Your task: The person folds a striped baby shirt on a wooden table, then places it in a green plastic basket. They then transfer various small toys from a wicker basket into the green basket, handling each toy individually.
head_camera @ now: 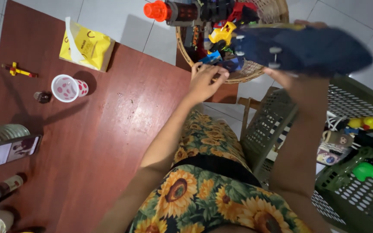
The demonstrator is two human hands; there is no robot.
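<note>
Two hands: both raised at the wicker basket (242,75) beyond the table (109,129) edge.
Dark blue toy vehicle (307,49): blurred, lifted above the green mesh crate (359,194), right of the basket.
Right hand (288,77): beneath the vehicle, gripping its underside.
Left hand (206,80): fingers spread open, resting on the basket rim beside a small blue toy (214,58).
Cup (67,88): far left on the table.
</note>
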